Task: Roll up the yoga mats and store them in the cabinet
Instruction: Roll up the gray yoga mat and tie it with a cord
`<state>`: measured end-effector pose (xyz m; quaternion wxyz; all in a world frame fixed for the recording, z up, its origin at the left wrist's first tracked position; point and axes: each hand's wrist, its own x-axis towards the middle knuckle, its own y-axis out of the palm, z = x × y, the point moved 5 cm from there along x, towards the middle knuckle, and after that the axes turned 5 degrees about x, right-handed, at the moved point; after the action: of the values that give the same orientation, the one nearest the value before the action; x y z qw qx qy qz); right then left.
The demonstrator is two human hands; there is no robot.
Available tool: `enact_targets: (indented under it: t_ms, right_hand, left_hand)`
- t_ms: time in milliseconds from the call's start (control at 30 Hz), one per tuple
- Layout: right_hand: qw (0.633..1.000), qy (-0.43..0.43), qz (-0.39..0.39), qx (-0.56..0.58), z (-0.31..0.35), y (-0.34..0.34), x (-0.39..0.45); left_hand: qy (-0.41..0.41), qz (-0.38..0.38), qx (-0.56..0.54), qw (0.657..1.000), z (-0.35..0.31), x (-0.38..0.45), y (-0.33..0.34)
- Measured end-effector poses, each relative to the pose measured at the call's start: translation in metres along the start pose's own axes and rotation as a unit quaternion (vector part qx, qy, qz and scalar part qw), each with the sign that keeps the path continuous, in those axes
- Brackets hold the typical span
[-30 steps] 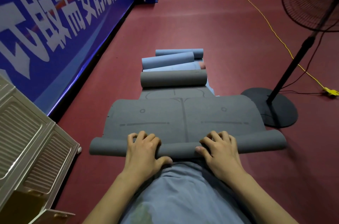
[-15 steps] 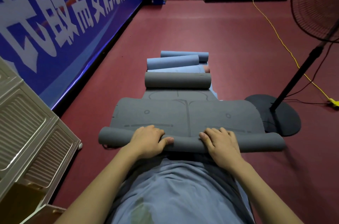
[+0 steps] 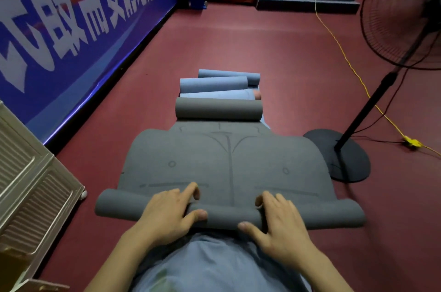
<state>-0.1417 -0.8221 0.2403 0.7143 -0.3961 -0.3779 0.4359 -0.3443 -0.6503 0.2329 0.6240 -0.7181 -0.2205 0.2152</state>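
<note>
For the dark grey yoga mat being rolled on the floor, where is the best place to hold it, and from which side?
Probably the rolled near end of the dark grey yoga mat, from above on the person's side. The roll is a long, low cylinder lying crosswise, so hands spread either side of the middle should keep it even. The left hand and right hand already press there, palms down.

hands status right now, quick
left hand: open, pressing on the grey mat roll
right hand: open, pressing on the same roll
</note>
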Motion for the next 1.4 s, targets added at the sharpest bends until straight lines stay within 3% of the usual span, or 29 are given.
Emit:
enact_targets:
  t_ms: [200,367,533,700,800,967,1200,1400]
  right_hand:
    - [0.996,0.003,0.086,0.005,-0.006,0.004,0.020]
    - [0.998,-0.027,-0.021,-0.053,0.007,0.008,0.013]
    - [0.993,0.002,-0.050,-0.105,0.013,0.025,-0.002]
    - [0.989,0.031,-0.004,-0.146,0.016,0.049,-0.012]
    - [0.987,0.036,0.010,-0.154,0.012,0.050,-0.005]
    - [0.990,0.025,0.039,-0.136,0.010,0.043,0.015]
    - [0.983,0.000,0.147,-0.106,0.001,0.023,0.048]
    - [0.976,0.011,0.169,-0.136,0.001,0.026,0.056]
  left_hand:
    - [-0.021,0.022,-0.009,0.999,-0.003,0.016,-0.008]
    - [-0.044,0.044,0.003,0.998,-0.010,0.026,-0.012]
    - [-0.066,0.022,-0.016,0.997,-0.005,0.037,-0.015]
    - [-0.114,0.000,-0.026,0.993,-0.015,0.044,-0.023]
    - [-0.114,-0.096,-0.043,0.988,-0.021,0.034,-0.020]
    - [-0.054,-0.226,0.029,0.972,-0.033,0.009,-0.007]
    - [-0.001,-0.181,0.092,0.979,-0.044,-0.014,0.014]
    - [-0.011,-0.169,0.098,0.981,-0.040,0.005,0.025]
